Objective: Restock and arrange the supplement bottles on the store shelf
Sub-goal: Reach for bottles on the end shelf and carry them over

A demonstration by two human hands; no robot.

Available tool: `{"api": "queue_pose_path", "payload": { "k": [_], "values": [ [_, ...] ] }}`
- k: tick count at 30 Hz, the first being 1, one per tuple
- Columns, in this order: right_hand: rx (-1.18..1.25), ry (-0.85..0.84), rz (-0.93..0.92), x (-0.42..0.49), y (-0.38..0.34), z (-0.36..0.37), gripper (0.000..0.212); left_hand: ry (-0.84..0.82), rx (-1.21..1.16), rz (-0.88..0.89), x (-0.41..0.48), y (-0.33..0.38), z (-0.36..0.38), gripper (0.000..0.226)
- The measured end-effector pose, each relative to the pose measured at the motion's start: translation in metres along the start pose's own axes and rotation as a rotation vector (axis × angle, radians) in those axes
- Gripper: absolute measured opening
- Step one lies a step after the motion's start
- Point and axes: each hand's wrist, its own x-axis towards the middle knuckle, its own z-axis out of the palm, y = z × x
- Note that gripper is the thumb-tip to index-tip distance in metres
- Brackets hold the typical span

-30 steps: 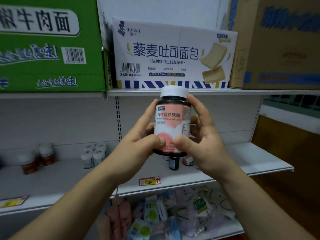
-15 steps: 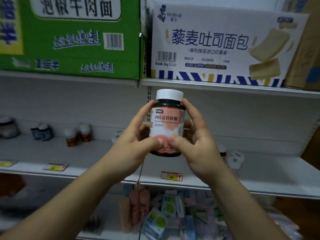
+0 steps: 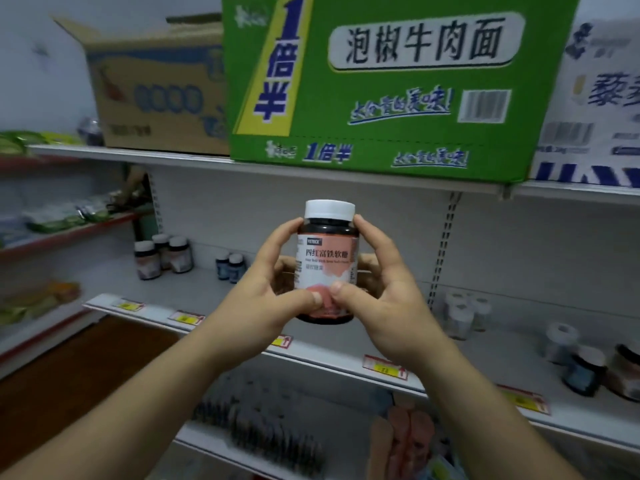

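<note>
A dark supplement bottle (image 3: 327, 258) with a white cap and a pink-and-white label stands upright in the air in front of the white shelf (image 3: 346, 344). My left hand (image 3: 266, 292) grips its left side and my right hand (image 3: 384, 289) its right side, thumbs meeting on the lower label. Three matching pink-label bottles (image 3: 162, 254) stand at the shelf's far left, two small blue-label bottles (image 3: 230, 266) beside them. White-capped bottles (image 3: 462, 315) stand to the right, and darker bottles (image 3: 588, 370) sit further right.
A green noodle carton (image 3: 398, 88) and a brown cardboard box (image 3: 156, 91) rest on the upper shelf, a white bread box (image 3: 599, 98) at its right. Yellow price tags (image 3: 384, 367) line the shelf edge. Packets (image 3: 408, 441) fill the lower shelf. Side shelving (image 3: 52, 216) holds bagged goods.
My view has swung left along the shelf: the green carton is now overhead and the pink-label bottles at far left have come into view. Both hands keep the same hold on the bottle.
</note>
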Motion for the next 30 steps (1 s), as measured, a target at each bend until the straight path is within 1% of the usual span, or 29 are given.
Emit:
{"api": "queue_pose_path", "payload": {
  "k": [4, 9, 15, 20, 24, 27, 28, 30],
  "values": [
    [0.048, -0.029, 0.04, 0.029, 0.013, 0.066, 0.071, 0.012, 0.068, -0.037, -0.006, -0.014, -0.071, 0.078],
    [0.051, -0.067, 0.096, 0.065, 0.036, 0.121, 0.072, 0.024, 0.116, -0.084, -0.004, -0.037, -0.135, 0.074],
    [0.024, -0.102, 0.149, 0.117, 0.086, 0.165, 0.073, 0.042, 0.123, -0.141, 0.02, -0.081, -0.192, 0.075],
    [0.038, -0.146, 0.172, 0.174, 0.132, 0.193, 0.073, 0.092, 0.103, -0.199, 0.061, -0.123, -0.238, 0.077],
    [0.035, -0.206, 0.187, 0.225, 0.173, 0.218, 0.072, 0.127, 0.196, -0.236, 0.094, -0.157, -0.277, 0.08],
    [0.01, -0.243, 0.23, 0.254, 0.197, 0.238, 0.075, 0.162, 0.263, -0.268, 0.108, -0.181, -0.304, 0.083],
    [-0.016, -0.251, 0.249, 0.261, 0.204, 0.244, 0.076, 0.164, 0.297, -0.279, 0.112, -0.189, -0.312, 0.084],
    [-0.063, -0.265, 0.296, 0.274, 0.216, 0.256, 0.085, 0.153, 0.363, -0.3, 0.118, -0.205, -0.328, 0.085]
  ]
}}
